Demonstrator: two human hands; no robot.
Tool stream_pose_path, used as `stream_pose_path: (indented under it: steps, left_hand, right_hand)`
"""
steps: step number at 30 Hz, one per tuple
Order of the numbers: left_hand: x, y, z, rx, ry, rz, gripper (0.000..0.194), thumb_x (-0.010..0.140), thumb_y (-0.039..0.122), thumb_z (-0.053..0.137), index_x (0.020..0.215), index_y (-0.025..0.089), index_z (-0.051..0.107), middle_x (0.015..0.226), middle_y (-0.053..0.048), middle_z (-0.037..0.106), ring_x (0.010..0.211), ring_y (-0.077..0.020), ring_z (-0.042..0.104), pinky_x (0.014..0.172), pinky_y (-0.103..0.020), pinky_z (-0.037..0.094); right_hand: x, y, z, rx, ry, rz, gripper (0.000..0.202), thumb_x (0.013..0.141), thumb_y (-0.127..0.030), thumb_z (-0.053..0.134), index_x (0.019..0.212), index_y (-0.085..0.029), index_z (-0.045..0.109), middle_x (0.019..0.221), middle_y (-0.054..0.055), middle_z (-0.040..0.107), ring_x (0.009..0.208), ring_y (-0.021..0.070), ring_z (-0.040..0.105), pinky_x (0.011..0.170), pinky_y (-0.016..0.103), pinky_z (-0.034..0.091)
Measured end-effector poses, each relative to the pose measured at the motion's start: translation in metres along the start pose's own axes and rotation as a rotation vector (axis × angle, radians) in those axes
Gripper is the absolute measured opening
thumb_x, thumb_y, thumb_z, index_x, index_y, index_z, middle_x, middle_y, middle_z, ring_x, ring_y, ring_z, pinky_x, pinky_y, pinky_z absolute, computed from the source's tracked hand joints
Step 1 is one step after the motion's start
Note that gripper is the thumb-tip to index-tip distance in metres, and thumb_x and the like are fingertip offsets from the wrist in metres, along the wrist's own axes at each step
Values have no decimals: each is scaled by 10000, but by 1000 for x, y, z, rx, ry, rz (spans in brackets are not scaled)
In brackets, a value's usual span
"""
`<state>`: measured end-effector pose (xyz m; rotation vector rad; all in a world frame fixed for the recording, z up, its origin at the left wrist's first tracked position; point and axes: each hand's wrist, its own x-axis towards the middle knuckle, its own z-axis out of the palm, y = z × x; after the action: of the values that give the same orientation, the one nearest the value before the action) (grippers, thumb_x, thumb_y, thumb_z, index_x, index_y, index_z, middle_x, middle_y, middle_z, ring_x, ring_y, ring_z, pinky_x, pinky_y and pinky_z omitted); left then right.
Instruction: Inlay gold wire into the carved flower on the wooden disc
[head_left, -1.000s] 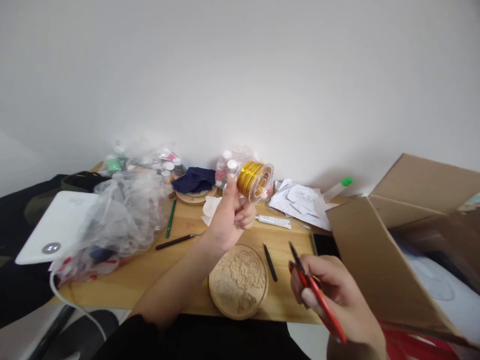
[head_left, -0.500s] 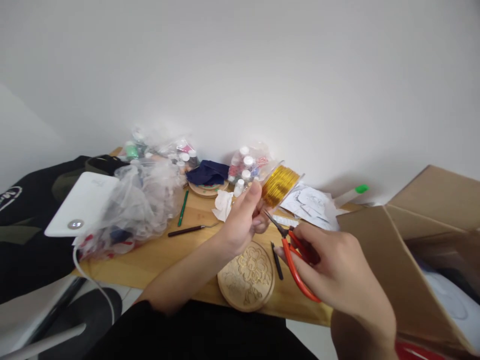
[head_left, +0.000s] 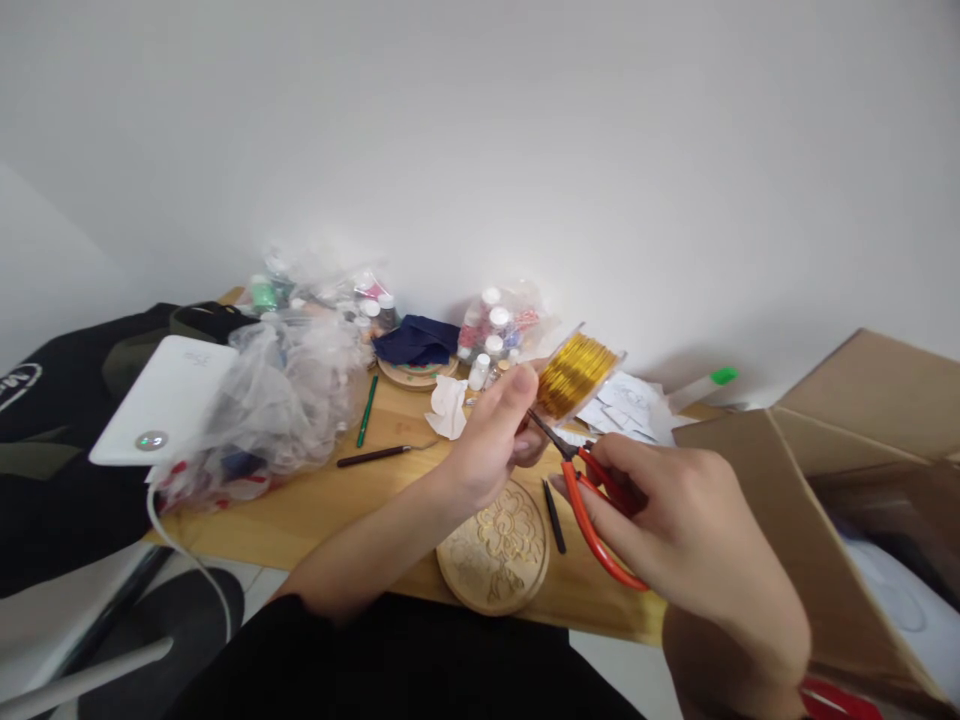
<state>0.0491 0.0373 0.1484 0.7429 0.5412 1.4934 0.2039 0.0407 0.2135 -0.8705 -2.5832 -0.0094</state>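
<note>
The loose end of the wire is too fine to make out, and the tip of the red-handled pliers vanishes behind the left thumb, so whether the nose grips anything cannot be told; the far flange of the spool of gold wire is partly blurred, and the cardboard box is cut off at the picture's right edge. The spool is a small clear-sided reel wound tightly with bright, shiny gold wire, tilted so its winding faces the camera. It is held up in the air above the carved wooden disc, which lies on the worktop near its front edge. The left hand pinches the spool's lower flange between thumb and fingers; the right hand is wrapped tight around the pliers' handles, to the right of the disc, the dark nose pointing up-left at the spool's underside. The two hands are very close, nearly touching. A black pen lies just right of the disc, a bulging clear plastic bag well to its left. Against half a second ago, the spool sits slightly farther right and higher, and the pliers' nose has closed in under it; the disc and pen have not shifted on the worktop.
</note>
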Motion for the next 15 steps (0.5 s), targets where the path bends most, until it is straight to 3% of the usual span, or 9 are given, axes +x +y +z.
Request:
stream_pose_path:
  steps: [6,15]
  left_hand:
    - [0,-1,0,2,7,-20,666,651,840,656,694,196,495,460,124,256,376,-30,146,378,-204,92]
    - [1,-4,-2,-13,-3,-45,652,669,825,660,698,199,479,447,122,271,369,-33,157,377,-189,95]
  right_hand:
    - [-2,-1,-2,-6,-31,-4,352,902,-322,517,585,-211,413,436,-48,462,346,58,364,409,233,232]
    - [-4,0,-4,-22,-30,-28,366,906,-317,529,577,-208,410,417,-64,396,338,55,329,395,229,232]
